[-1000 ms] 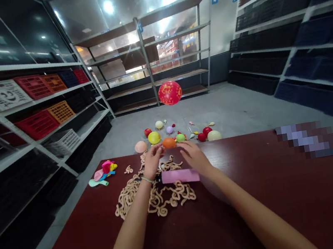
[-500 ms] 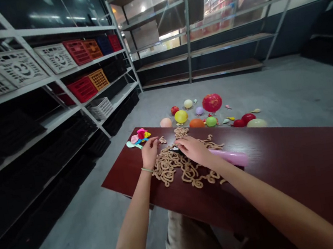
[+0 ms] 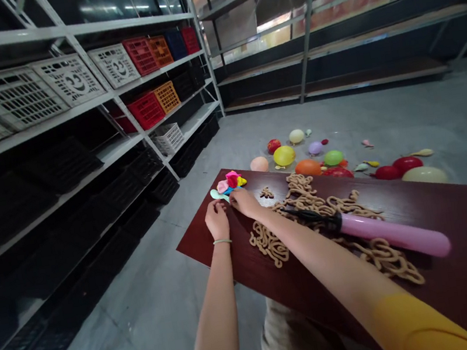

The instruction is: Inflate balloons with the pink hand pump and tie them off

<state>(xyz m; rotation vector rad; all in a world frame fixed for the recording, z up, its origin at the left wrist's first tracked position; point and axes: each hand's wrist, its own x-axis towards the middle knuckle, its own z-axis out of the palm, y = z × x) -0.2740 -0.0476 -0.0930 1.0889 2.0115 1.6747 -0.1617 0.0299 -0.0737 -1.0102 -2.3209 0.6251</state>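
Note:
A small pile of limp balloons (image 3: 233, 180), pink, red, yellow and blue, lies at the table's far left corner. A limp mint-green balloon (image 3: 217, 194) rests at its near side. My right hand (image 3: 244, 203) reaches across to the left, its fingers pinched at the neck of the mint-green balloon. Just below that balloon, my left hand (image 3: 217, 220) has loosely bent, parted fingers and holds nothing that I can see. A pink balloon pump (image 3: 395, 232) with a black nozzle end lies on tan, curly rope-like strands (image 3: 271, 244), to the right of my hands.
The dark red-brown table (image 3: 455, 205) carries all this. Inflated balloons, among them a yellow one (image 3: 284, 155) and an orange one (image 3: 308, 167), lie on the floor beyond it. Shelves with plastic crates (image 3: 68, 80) stand to the left, and a rack (image 3: 307, 57) at the back.
My right hand has left the pump and moved left to the limp balloons. My left hand has drawn back slightly from the strands. The view has turned to the left.

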